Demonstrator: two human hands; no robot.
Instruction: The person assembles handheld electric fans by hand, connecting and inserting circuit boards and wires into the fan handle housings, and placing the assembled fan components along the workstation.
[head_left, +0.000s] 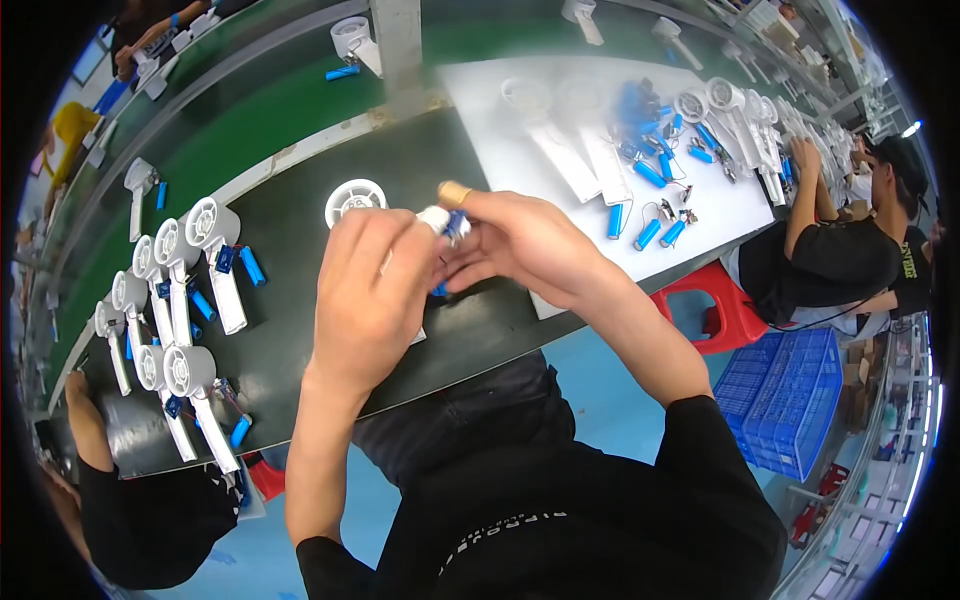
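Both hands meet in front of me over the dark bench. My left hand (pixel 365 285) is closed, back upward, its fingertips pinching a small white-and-blue part (pixel 457 227). From the other side my right hand (pixel 535 245) pinches the same part between thumb and fingers; a tan cover sits on its thumb tip. Fingers hide most of this part, so its exact kind is unclear. A bit of blue (pixel 439 289) shows below the fingers. Just beyond my left hand lies a white handheld fan body (pixel 355 197), its round head visible and its handle mostly hidden by that hand.
Several white fan bodies (pixel 190 372) with blue batteries and wired boards stand at left. On the white sheet (pixel 520 215) at right lie more fan bodies and blue batteries (pixel 648 234). A metal post (pixel 397 50) rises beyond. Co-workers sit either side; a red stool (pixel 700 300) and blue crates (pixel 785 395) are at right.
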